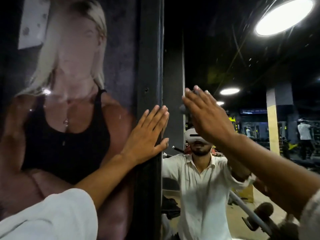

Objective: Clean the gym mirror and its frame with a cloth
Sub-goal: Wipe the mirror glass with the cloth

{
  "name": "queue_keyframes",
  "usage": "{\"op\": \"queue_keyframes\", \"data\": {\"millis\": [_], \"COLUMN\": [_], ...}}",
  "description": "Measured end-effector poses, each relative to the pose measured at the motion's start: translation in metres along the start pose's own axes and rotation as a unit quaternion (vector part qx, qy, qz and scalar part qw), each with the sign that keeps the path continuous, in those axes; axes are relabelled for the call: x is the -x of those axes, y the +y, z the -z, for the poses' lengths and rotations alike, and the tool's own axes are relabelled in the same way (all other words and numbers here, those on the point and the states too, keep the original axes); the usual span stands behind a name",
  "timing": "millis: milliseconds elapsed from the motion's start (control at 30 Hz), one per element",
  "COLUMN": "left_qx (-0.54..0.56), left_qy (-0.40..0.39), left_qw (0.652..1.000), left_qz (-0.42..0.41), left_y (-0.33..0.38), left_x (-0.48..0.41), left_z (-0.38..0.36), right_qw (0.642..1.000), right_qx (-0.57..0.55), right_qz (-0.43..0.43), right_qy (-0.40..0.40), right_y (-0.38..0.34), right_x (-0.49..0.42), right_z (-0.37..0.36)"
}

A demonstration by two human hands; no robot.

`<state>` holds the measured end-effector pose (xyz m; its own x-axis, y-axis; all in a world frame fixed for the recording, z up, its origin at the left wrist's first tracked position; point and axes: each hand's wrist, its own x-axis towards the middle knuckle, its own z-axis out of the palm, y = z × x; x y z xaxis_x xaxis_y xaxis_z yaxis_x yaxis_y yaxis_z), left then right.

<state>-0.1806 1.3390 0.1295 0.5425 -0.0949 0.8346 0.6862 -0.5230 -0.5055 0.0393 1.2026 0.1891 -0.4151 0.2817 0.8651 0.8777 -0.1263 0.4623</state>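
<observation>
Right now I have the left hand [147, 135] laid flat on the upright black mirror frame [149, 66], its fingers [156, 113] straight and close together, the thumb resting on the frame's inner edge. The right hand [206, 115] is up against the large wall mirror [242, 58] just beside the frame, fingers straight and held together, pressing a dark grey cloth [182, 109] to the glass. Only small bits of the cloth peek out past the fingertips and the hand's left edge; the hand hides the rest, so I cannot tell how big it is.

Left of the frame hangs a glossy printed poster of an athlete in a black top [69, 84], and my white sleeve [52, 217] fills the lower left corner. The glass carries thin streaks and specks near the reflected round ceiling light [284, 16]. It also reflects a person in a white shirt [199, 187], a yellow pillar [273, 127] and a blurred dark barbell [263, 215] low on the right.
</observation>
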Motion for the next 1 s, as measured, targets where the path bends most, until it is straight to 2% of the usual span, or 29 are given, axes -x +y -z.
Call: {"op": "queue_keyframes", "data": {"millis": [100,133,200,300,333,500,633,733,867,933,1000], "left_qx": [0.052,0.067,0.083,0.088,0.089,0.110,0.137,0.152,0.135,0.128,0.124], "left_qy": [0.039,0.053,0.070,0.078,0.079,0.098,0.115,0.092,0.055,0.050,0.050], "left_qw": [0.998,0.996,0.993,0.991,0.991,0.988,0.981,0.980,0.988,0.989,0.989], "left_qz": [0.024,0.033,0.046,0.059,0.058,0.052,0.075,0.091,0.051,0.052,0.065], "left_y": [0.003,0.004,0.006,0.006,0.006,0.006,0.010,0.038,0.071,0.075,0.078], "left_x": [0.013,0.018,0.025,0.028,0.029,0.028,0.044,0.093,0.159,0.167,0.166], "left_z": [-0.009,-0.012,-0.016,-0.020,-0.021,-0.022,-0.027,-0.035,-0.044,-0.046,-0.048], "right_qw": [0.997,0.998,0.999,0.991,0.992,0.998,0.994,0.998,0.988,0.966,0.957], "right_qx": [-0.019,-0.017,-0.008,0.010,0.019,0.007,-0.011,-0.040,-0.051,-0.010,0.036], "right_qz": [-0.061,-0.043,0.043,0.126,0.119,-0.042,-0.063,-0.013,0.120,0.213,0.254], "right_qy": [0.040,0.037,0.008,-0.034,-0.035,0.049,0.088,0.043,-0.085,-0.149,-0.138], "right_y": [-0.019,-0.033,-0.054,-0.041,-0.031,-0.022,-0.070,-0.108,-0.151,-0.147,-0.124], "right_x": [-0.019,-0.018,-0.009,-0.021,-0.034,-0.094,-0.051,0.042,0.177,0.201,0.180], "right_z": [-0.011,-0.019,-0.032,-0.025,-0.021,-0.014,-0.041,-0.057,-0.061,-0.058,-0.054]}}
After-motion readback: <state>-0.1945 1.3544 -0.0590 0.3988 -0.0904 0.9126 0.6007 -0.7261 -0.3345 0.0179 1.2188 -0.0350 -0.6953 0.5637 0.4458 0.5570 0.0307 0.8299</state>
